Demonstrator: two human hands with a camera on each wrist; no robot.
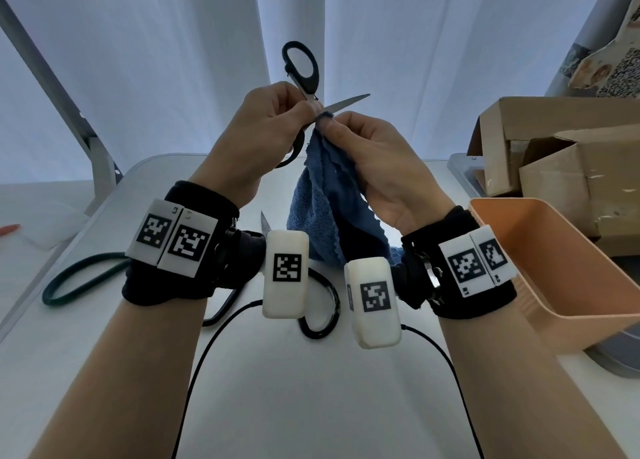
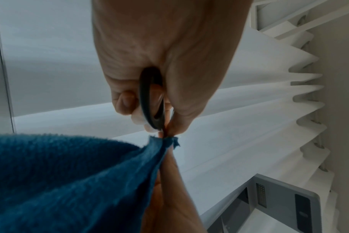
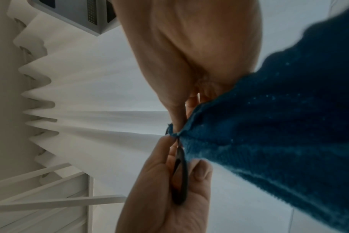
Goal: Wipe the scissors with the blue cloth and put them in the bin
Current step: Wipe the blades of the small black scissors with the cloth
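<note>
Black-handled scissors [image 1: 300, 65] are held up over the table with their blades spread; one blade [image 1: 346, 102] points right. My left hand [image 1: 304, 108] grips them near the pivot, with the lower handle loop [image 2: 149, 100] against its palm. My right hand [image 1: 332, 121] pinches a corner of the blue cloth [image 1: 332, 209] right at the pivot, fingertips touching the left hand's. The rest of the cloth [image 3: 269, 134] hangs down to the table. The other blade is hidden behind cloth and fingers. The orange bin [image 1: 554, 261] stands at the right, beside my right wrist.
A second pair of black scissors [image 1: 318, 306] lies on the white table [image 1: 277, 389] under my wrists. A dark green cable loop [image 1: 69, 285] lies at the left. Cardboard boxes [image 1: 554, 153] stand behind the bin. White curtains hang behind.
</note>
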